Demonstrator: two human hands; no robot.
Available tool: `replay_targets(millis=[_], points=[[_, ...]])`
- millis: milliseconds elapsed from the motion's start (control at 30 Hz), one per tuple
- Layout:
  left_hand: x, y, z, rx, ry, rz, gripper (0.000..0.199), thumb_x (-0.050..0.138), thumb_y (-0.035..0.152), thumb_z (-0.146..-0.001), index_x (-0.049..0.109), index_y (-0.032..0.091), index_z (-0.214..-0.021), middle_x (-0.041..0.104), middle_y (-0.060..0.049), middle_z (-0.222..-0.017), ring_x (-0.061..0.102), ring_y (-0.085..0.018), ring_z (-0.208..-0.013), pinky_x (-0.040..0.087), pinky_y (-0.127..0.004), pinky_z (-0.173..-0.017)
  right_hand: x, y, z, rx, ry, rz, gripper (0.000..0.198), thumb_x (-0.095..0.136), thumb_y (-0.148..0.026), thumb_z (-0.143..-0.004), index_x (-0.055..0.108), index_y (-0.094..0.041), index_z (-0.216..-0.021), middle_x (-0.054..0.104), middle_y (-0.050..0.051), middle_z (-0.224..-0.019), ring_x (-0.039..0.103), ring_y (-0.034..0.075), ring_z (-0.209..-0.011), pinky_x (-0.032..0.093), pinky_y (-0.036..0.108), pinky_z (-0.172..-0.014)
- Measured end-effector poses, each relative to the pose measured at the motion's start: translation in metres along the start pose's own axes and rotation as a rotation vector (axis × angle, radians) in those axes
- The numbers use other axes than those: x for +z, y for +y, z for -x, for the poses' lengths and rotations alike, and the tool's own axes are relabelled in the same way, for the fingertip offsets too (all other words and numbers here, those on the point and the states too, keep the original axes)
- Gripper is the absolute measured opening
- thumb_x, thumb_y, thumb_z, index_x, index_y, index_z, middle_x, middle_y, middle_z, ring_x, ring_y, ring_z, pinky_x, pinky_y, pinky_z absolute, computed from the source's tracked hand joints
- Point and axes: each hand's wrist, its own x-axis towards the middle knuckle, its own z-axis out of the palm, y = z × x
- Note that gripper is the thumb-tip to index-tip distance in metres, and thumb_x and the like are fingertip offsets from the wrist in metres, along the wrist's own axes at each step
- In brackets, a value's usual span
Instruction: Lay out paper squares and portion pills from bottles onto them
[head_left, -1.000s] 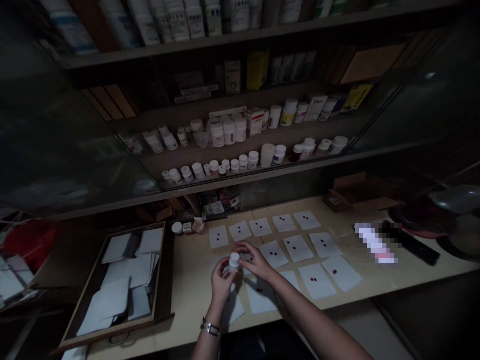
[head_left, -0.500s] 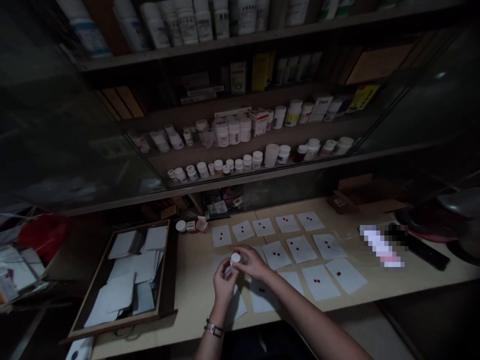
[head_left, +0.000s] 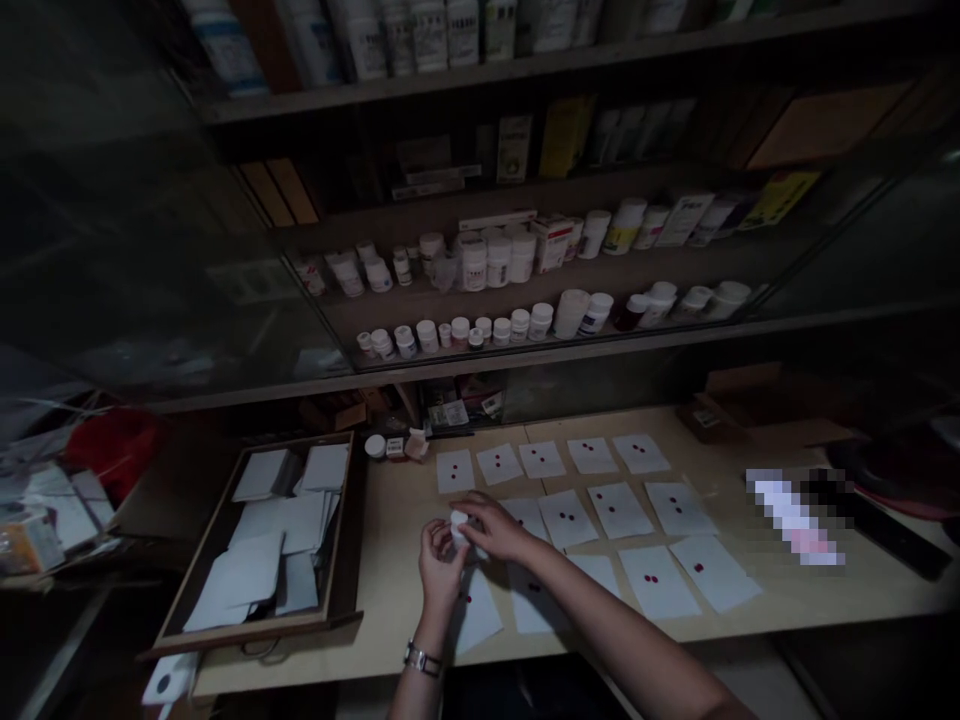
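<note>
A bare strip of tabletop [head_left: 390, 570] is running between the wooden drawer [head_left: 259, 636] and the papers [head_left: 628, 518], leaving room for passing left of the hands [head_left: 442, 568]. The right forearm [head_left: 600, 610] is crossing the front row, obstructing a low reach there. Only narrow gaps are showing among the papers. A capped jar [head_left: 375, 448] and small boxes [head_left: 395, 449] are occupying the back left corner; a carton [head_left: 772, 430] is blocking the back right, where blurring is perhaps hiding further clutter.
</note>
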Motion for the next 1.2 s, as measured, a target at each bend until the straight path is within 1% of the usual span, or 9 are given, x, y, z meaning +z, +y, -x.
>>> replay_targets(millis=[133, 233, 367, 467, 533, 700, 867, 1067, 1200], points=[[-0.022, 0.013, -0.021, 0.160, -0.099, -0.231, 0.050, 0.068, 0.032, -0.066, 0.054, 0.018, -0.111, 0.068, -0.009, -0.096, 0.066, -0.021, -0.091, 0.051, -0.035, -0.082, -0.002, 0.010, -0.013, -0.020, -0.011, -0.014, 0.030, 0.059, -0.017, -0.078, 0.066, -0.019, -0.107, 0.062, 0.007, -0.096, 0.058, 0.018, -0.092, 0.047, 0.030, -0.081], [-0.033, 0.037, -0.063, 0.327, 0.100, -0.548, 0.033, 0.054, 0.033, -0.076, 0.061, 0.016, -0.103, 0.065, -0.012, -0.106, 0.060, -0.024, -0.101, 0.046, -0.041, -0.090, -0.004, 0.021, -0.031, 0.063, 0.148, 0.012, 0.028, 0.060, -0.017, -0.077, 0.066, -0.018, -0.105, 0.061, 0.006, -0.092, 0.059, 0.017, -0.084, 0.048, 0.029, -0.076], [-0.024, 0.069, -0.134, 0.334, 0.199, -0.696, 0.032, 0.050, 0.032, -0.079, 0.063, 0.015, -0.104, 0.062, -0.014, -0.111, 0.049, -0.030, -0.113, 0.033, -0.047, -0.097, 0.001, 0.028, -0.067, 0.095, 0.381, 0.017, 0.030, 0.059, -0.018, -0.078, 0.065, -0.019, -0.107, 0.060, 0.006, -0.095, 0.059, 0.016, -0.082, 0.050, 0.028, -0.072], [-0.014, 0.083, -0.172, 0.188, 0.151, -1.217, 0.037, 0.048, 0.041, -0.080, 0.066, 0.019, -0.105, 0.065, -0.013, -0.105, 0.052, -0.031, -0.106, 0.038, -0.043, -0.084, 0.009, 0.026, -0.099, 0.037, 0.496, 0.021, 0.032, 0.057, -0.019, -0.079, 0.063, -0.020, -0.110, 0.061, 0.007, -0.102, 0.058, 0.018, -0.092, 0.051, 0.031, -0.079], [-0.012, 0.086, -0.186, 0.142, 0.137, -1.296, 0.035, 0.049, 0.039, -0.079, 0.069, 0.017, -0.098, 0.068, -0.014, -0.096, 0.054, -0.032, -0.101, 0.038, -0.041, -0.078, 0.014, 0.023, -0.116, 0.021, 0.523, 0.018, 0.032, 0.056, -0.019, -0.080, 0.063, -0.020, -0.111, 0.061, 0.008, -0.104, 0.058, 0.019, -0.094, 0.050, 0.033, -0.082], [-0.020, 0.081, -0.200, 0.118, 0.059, -1.364, 0.027, 0.052, 0.030, -0.074, 0.073, 0.015, -0.081, 0.069, -0.016, -0.084, 0.056, -0.033, -0.097, 0.036, -0.037, -0.073, 0.020, 0.027, -0.134, 0.048, 0.555, 0.006, 0.032, 0.055, -0.017, -0.078, 0.064, -0.018, -0.109, 0.063, 0.009, -0.103, 0.059, 0.021, -0.094, 0.050, 0.036, -0.084], [-0.027, 0.071, -0.202, 0.101, 0.000, -1.379, 0.030, 0.047, 0.028, -0.079, 0.074, 0.015, -0.083, 0.070, -0.016, -0.082, 0.059, -0.029, -0.090, 0.037, -0.032, -0.066, 0.029, 0.036, -0.135, 0.102, 0.539, 0.011, 0.035, 0.056, -0.013, -0.076, 0.064, -0.018, -0.109, 0.064, 0.008, -0.104, 0.061, 0.019, -0.092, 0.051, 0.033, -0.082], [-0.031, 0.063, -0.196, 0.093, -0.013, -1.350, 0.029, 0.048, 0.028, -0.082, 0.074, 0.016, -0.081, 0.071, -0.014, -0.083, 0.060, -0.024, -0.083, 0.038, -0.029, -0.066, 0.035, 0.037, -0.138, 0.155, 0.347, 0.235, 0.039, 0.054, -0.009, -0.077, 0.062, -0.017, -0.114, 0.063, 0.009, -0.111, 0.057, 0.020, -0.103, 0.044, 0.031, -0.091], [-0.031, 0.060, -0.190, 0.098, 0.024, -1.329, 0.030, 0.047, 0.029, -0.083, 0.074, 0.015, -0.079, 0.071, -0.014, -0.084, 0.061, -0.024, -0.083, 0.038, -0.029, -0.066, 0.038, 0.032, -0.142, 0.158, 0.198, 0.396, 0.040, 0.053, -0.011, -0.080, 0.058, -0.020, -0.118, 0.062, 0.008, -0.115, 0.056, 0.019, -0.104, 0.042, 0.028, -0.089]])
